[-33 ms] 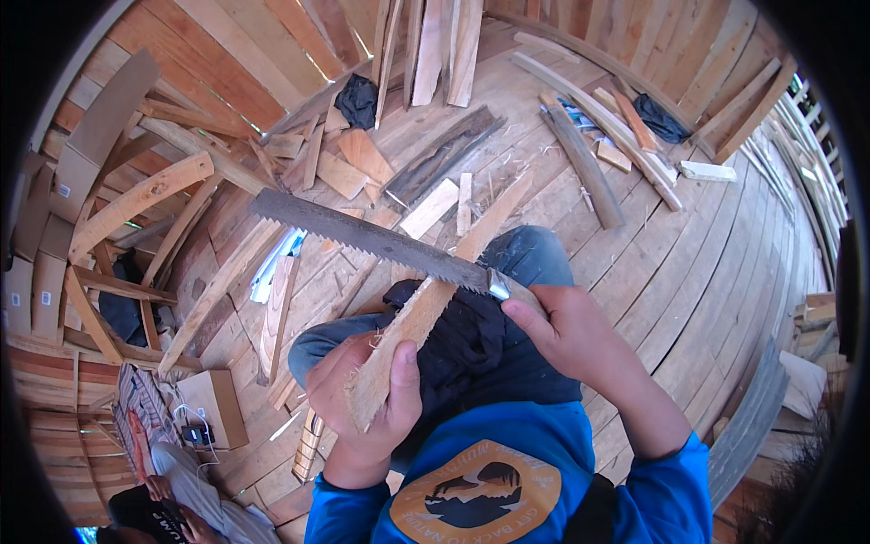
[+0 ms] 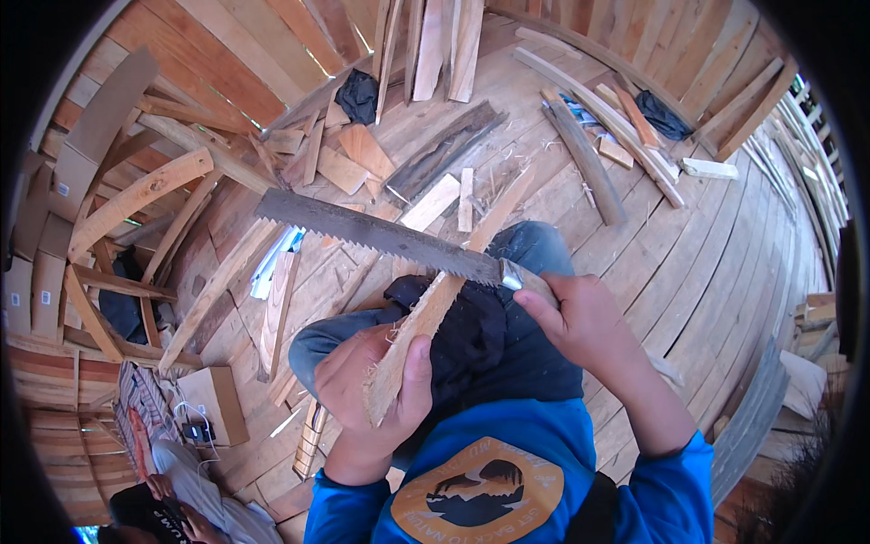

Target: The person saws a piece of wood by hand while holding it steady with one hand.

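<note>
My right hand (image 2: 584,322) grips the handle of a hand saw (image 2: 372,236). Its dark blade stretches leftward, with coarse teeth toward me and a shiny metal collar by the handle. The blade lies across a rough, narrow strip of wood (image 2: 421,322). My left hand (image 2: 358,385) is closed round the strip's near end, thumb on top, and frayed fibres stick out along its edge there. From my hand the strip slants up and away to the right, over my lap. Dark cloth (image 2: 467,335) lies bunched between my legs, beneath the strip.
Offcuts, shavings and a dark split slab (image 2: 444,150) litter the plank floor ahead. Long boards (image 2: 589,159) lie at the far right. Curved wooden frames (image 2: 140,199) stand on the left. A cardboard box (image 2: 217,408) and another seated person (image 2: 186,490) are at the lower left.
The saw and my right hand have shifted slightly to the right. My left hand and the near end of the strip have moved a little right and toward me.
</note>
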`<state>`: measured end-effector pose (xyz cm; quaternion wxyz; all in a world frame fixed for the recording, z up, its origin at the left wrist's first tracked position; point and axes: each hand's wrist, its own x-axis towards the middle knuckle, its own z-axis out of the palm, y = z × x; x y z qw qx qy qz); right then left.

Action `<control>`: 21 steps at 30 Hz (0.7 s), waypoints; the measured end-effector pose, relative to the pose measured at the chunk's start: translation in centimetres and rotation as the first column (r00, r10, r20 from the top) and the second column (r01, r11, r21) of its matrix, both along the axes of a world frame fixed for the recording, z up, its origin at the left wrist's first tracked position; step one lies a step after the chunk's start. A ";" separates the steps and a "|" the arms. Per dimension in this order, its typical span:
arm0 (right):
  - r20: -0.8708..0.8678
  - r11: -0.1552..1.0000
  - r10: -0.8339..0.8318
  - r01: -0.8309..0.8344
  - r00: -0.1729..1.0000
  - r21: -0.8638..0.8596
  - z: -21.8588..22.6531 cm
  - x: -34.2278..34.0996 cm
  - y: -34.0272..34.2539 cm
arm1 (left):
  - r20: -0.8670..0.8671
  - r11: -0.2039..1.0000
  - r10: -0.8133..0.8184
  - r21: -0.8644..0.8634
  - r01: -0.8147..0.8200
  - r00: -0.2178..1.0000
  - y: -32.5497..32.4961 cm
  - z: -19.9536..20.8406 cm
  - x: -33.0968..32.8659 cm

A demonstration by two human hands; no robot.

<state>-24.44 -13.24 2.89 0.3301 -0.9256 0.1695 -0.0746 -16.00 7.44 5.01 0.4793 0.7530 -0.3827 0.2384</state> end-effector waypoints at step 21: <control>0.038 0.899 0.056 -0.034 0.998 -0.437 2.0 4.4 -5.3 | -0.171 0.967 0.015 -0.247 -0.058 0.985 -5.7 1.8 3.2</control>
